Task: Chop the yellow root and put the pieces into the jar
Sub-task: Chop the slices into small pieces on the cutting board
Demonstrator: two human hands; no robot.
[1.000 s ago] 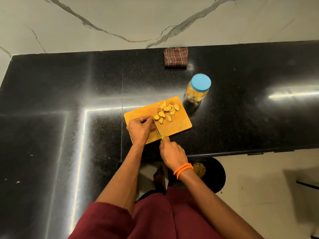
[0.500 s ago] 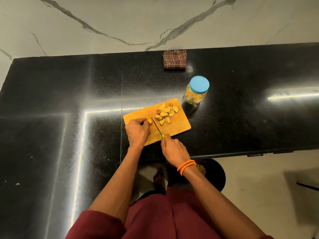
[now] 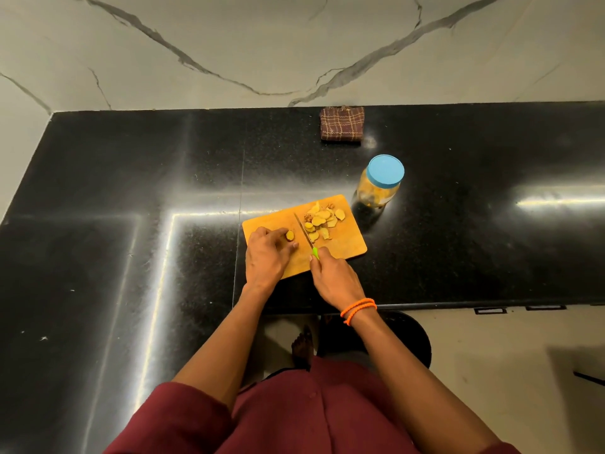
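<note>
While hands (image 3: 266, 253) work, jar (image 3: 379, 188) (label unreadable) stands.

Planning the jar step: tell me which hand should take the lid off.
Probably the left hand: it holds only a root stub, easily dropped. The right hand is nearer the jar, whose lid is on, but grips the knife.

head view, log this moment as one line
left hand holds root stub on cutting board | right hand grips knife | slices piled | jar lidded
</note>
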